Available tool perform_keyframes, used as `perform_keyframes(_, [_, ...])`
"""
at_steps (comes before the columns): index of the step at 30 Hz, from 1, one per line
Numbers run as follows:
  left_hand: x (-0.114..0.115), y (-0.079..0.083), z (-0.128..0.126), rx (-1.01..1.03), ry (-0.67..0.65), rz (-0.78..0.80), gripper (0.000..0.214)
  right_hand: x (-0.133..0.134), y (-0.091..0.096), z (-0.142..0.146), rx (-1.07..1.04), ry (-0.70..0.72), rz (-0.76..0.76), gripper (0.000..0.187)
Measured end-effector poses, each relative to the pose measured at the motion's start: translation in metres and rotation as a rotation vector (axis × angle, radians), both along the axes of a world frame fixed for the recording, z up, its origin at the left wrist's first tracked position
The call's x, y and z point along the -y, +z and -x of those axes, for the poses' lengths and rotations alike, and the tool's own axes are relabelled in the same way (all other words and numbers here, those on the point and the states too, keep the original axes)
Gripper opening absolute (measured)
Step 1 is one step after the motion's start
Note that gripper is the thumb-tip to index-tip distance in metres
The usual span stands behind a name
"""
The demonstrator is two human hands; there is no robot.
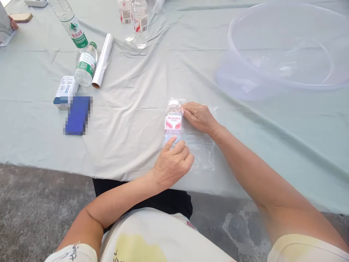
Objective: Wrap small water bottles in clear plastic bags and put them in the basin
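"Where is the small bottle (173, 123) in relation to the hands?"
"On the cloth (131, 134), between them. The right hand (199, 115) is beside its neck, and the left hand (173, 162) is at its lower end."

"How do the hands hold it?"
"The right thumb and forefinger meet on the clear film (202, 154) next to the cap, so that pinch is clamped on film. The left hand reaches one fingertip onto the bottle's lower part with the others curled in; I can't tell whether they grip anything."

"And its looks?"
"White cap, clear shoulders, a white label with pink lettering and two pink shapes, a mauve band beneath. Film lies over it, wrinkled near the cap and spreading flat to the right, under the right wrist."

"Anything covering it?"
"The film over it, and the left hand, which hides its bottom end."

"What else is around?"
"Well apart to the left, a blue item (78, 115), pixelated, near a white-and-blue box (65, 89). A green-capped bottle (86, 64) is between that box and a white roll (103, 61). Farther back are two red-and-white-labelled bottles (133, 23); to the right, a big see-through basin (240, 74). At the far left edge, another person's hand (13, 24) shows."
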State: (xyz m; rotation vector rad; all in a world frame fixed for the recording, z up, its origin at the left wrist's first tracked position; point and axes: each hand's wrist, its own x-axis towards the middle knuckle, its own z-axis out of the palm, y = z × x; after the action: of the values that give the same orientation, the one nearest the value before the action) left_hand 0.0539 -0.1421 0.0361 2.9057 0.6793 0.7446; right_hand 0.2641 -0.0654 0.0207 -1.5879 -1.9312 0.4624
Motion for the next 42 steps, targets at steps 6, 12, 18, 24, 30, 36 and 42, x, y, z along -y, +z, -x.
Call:
perform_keyframes(6, [0.002, 0.002, -0.018, -0.09, -0.09, -0.095, 0.008, -0.007, 0.005, -0.049, 0.088, 0.017, -0.065, 0.022])
perform_keyframes(12, [0.006, 0.016, -0.03, -0.206, -0.157, -0.09, 0.031, 0.001, 0.041, -0.08, -0.092, -0.284, -0.076, 0.012])
perform_keyframes(18, [0.015, 0.011, -0.062, -0.278, -0.358, 0.014, 0.039, 0.004, 0.06, -0.038, -0.105, -0.193, -0.106, 0.02])
perform_keyframes(24, [0.037, 0.017, -0.06, -0.21, -0.626, 0.165, 0.031, 0.006, 0.048, -0.029, 0.04, -0.028, 0.047, 0.021])
perform_keyframes(30, [0.023, 0.038, -0.006, 0.3, -0.362, 0.442, 0.021, 0.032, 0.034, -0.053, -0.025, -0.192, 0.078, 0.021])
perform_keyframes(36, [-0.022, 0.013, 0.01, 0.285, 0.244, 0.576, 0.016, 0.074, 0.027, -0.049, -0.145, -0.308, -0.012, 0.009])
perform_keyframes(42, [0.01, -0.006, -0.005, 0.096, 0.057, 0.533, 0.031, 0.135, 0.016, -0.059, -0.118, -0.495, -0.067, 0.016])
